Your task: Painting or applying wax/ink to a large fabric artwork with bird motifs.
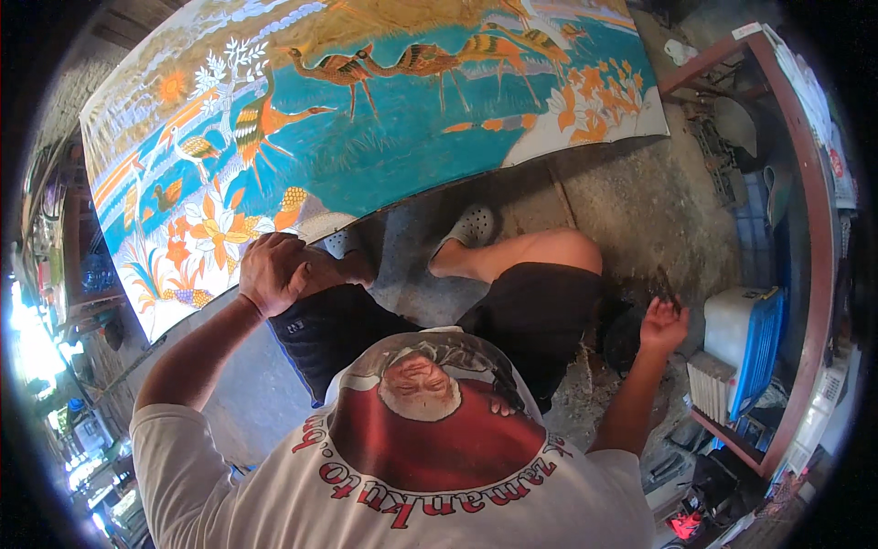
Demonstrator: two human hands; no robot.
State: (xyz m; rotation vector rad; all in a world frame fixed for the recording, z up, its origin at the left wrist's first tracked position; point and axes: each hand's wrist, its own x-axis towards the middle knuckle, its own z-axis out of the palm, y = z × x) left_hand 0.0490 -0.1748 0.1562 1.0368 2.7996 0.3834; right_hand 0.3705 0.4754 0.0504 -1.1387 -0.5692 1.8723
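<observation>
My left hand [272, 274] lies over my bent left knee, fingers spread and nothing in them, close to the lower edge of a large painted panel [393, 165]. The panel shows long-legged birds in brown and orange on blue-green water, with white and orange flowers at its lower corners. Out to the right, my right hand [664, 323] is held away from the panel with its fingers loosely curled and apart. A dark, thin thing [666, 285] shows just beyond those fingertips; whether they touch it is unclear. No tool shows plainly in either hand.
Right of my right hand stands a whitish bin with a blue lid [759, 352], beside a reddish-brown frame [819, 229]. A dark round container [624, 340] sits by my right thigh. Grey clogs [474, 226] are on my feet, on the concrete floor. Cluttered shelves line the left.
</observation>
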